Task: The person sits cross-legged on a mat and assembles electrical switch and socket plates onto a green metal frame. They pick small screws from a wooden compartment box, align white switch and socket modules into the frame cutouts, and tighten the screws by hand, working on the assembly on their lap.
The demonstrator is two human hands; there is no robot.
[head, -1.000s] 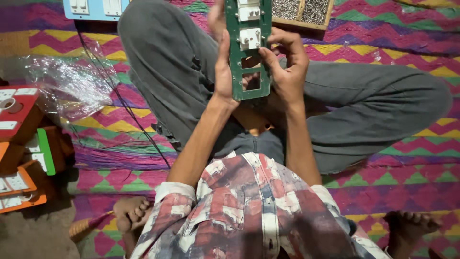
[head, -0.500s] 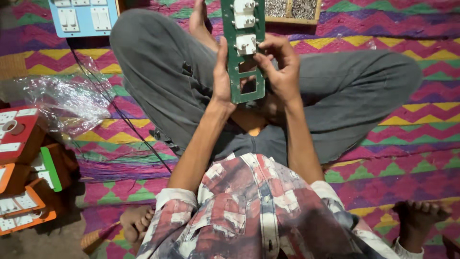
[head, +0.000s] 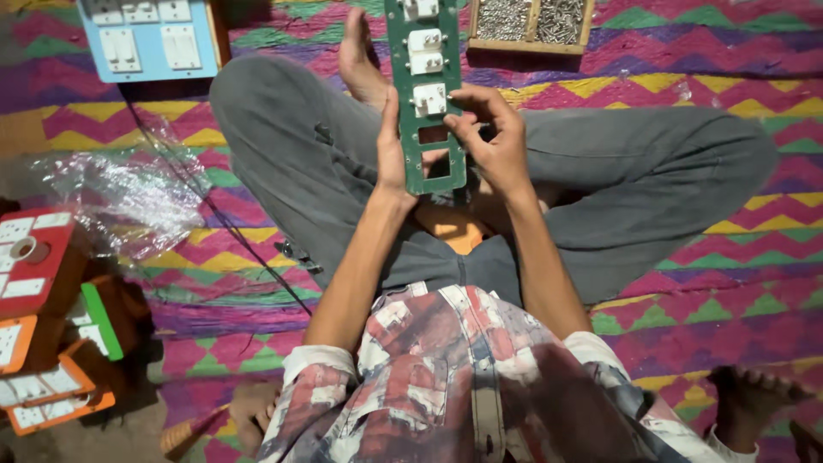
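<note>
Head cam looking straight down at a person sitting cross-legged on a zigzag-patterned mat (head: pixel 686 69), and pretty much everything centres on the long green switch plate (head: pixel 427 86) held upright over the lap. Left hand (head: pixel 390 154) wraps the plate's left edge, palm behind it and thumb up along the side, so that's a firm hold on the plate. Right hand (head: pixel 493 141) is on the plate's right side with its fingers curled in, fingertips pinching at the white switch (head: pixel 429 99) sitting in the third slot; two more white switches are fitted above that one and the cutouts below it are open holes. Just up and right of the plate there's a wooden tray of screws (head: pixel 531 21). Well off to the plate's upper left lies a light blue switchboard (head: pixel 150 39), and lower left of that a crumpled clear plastic bag (head: pixel 120 193). Far left of the plate, near the frame edge, sits a stack of red and orange switchboards (head: pixel 39 317).
</note>
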